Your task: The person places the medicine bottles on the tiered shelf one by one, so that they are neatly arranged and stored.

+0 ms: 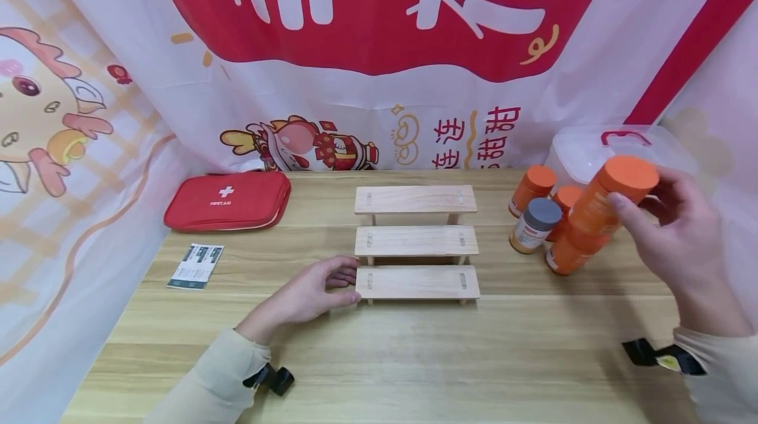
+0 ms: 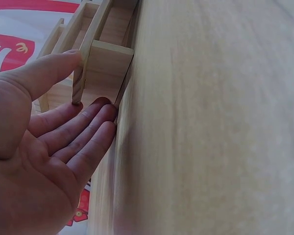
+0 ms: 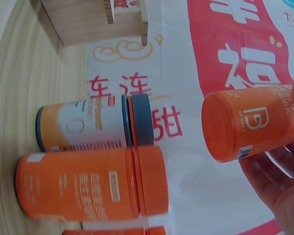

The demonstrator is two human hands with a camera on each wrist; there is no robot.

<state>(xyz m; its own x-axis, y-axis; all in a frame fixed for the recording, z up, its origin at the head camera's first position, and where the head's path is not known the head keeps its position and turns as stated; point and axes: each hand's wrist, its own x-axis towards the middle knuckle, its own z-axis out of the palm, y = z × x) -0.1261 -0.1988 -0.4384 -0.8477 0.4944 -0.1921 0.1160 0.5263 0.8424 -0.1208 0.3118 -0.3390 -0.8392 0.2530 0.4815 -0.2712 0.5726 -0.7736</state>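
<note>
My left hand (image 1: 308,289) is at the left end of a three-tier wooden step rack (image 1: 417,282), gripping the lowest step between thumb and fingers. In the left wrist view, the thumb (image 2: 63,63) touches the board's edge and the other fingers reach beneath it. My right hand (image 1: 681,233) holds an orange supplement bottle (image 3: 257,122) with an orange cap, raised and tilted. Below it stand an orange bottle (image 3: 83,183) and a grey-capped bottle (image 3: 83,125) with a white and orange label. Two more orange bottles (image 1: 534,187) stand just behind.
A clear plastic box (image 1: 574,151) with a red handle stands at the back right, behind the bottles. At the back left lies a red first-aid pouch (image 1: 227,203), with a printed card (image 1: 195,266) in front. Printed cloth (image 1: 331,101) hangs along the table's back edge.
</note>
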